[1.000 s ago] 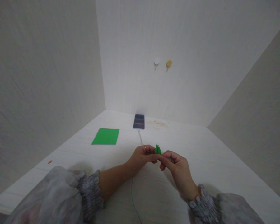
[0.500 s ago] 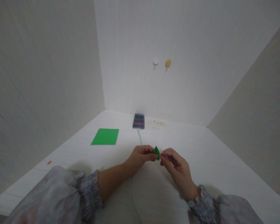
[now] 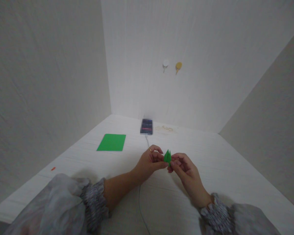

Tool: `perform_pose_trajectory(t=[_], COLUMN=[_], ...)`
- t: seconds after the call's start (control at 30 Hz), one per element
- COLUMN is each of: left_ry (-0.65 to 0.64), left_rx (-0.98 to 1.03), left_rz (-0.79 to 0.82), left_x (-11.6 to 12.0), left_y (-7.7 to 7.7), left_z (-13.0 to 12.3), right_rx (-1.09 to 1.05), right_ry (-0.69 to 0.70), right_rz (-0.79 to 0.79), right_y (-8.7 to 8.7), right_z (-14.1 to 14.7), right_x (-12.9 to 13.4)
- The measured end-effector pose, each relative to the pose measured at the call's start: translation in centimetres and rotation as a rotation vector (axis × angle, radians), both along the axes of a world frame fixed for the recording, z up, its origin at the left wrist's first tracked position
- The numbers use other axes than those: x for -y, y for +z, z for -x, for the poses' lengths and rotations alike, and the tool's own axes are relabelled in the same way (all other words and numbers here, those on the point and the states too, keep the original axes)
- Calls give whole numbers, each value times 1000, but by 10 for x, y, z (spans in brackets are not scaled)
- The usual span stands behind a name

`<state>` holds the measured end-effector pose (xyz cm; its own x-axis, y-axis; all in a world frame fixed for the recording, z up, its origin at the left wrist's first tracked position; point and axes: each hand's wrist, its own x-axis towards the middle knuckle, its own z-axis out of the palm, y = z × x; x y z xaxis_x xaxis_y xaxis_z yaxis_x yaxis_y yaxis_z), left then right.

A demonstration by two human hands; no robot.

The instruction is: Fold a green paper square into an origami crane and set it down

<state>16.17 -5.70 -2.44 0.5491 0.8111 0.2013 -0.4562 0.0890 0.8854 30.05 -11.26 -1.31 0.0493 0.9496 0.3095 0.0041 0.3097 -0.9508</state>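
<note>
Between my two hands is a small piece of folded green paper [image 3: 167, 157], with two pointed tips standing up. My left hand [image 3: 150, 162] pinches its left side and lower edge between thumb and fingers; a ring shows on one finger. On the other side, my right hand [image 3: 184, 168] grips the paper's right lower edge with thumb and fingertips. Both hands are held just above the white table. Fingers cover the paper's bottom part.
A flat green paper square [image 3: 112, 142] lies to the left. Farther back is a blurred dark device [image 3: 146, 126] with a grey cable [image 3: 140, 204] running toward me. A small orange scrap [image 3: 53, 168] lies far left. Two hooks, white [image 3: 165, 64] and yellow [image 3: 178, 66], are on the back wall.
My right fingers have closed onto the folded paper, which has turned so its two tips show side by side. My left index finger has lifted a little away from it.
</note>
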Motion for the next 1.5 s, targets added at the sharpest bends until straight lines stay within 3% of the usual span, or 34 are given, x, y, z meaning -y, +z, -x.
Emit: perform_pose_trajectory(t=[0.37, 0.6, 0.9, 1.17, 1.5], left_ry=[38, 5, -16, -53, -70], left_rx=[-20, 6, 25, 57, -86], left_rz=[-33, -9, -12, -52, -12], left_x=[0, 1, 0, 1, 2], left_y=[1, 4, 4, 5, 9], left_z=[0, 0, 0, 0, 6], right_rx=[111, -49, -15, 45, 26], right_ry=[8, 24, 40, 21, 153], right_rz=[-42, 6, 62, -15, -50], right_y=[-2, -2, -4, 1, -3], right_z=[-5, -1, -7, -4, -13], right_x=[-1, -3, -6, -4, -6])
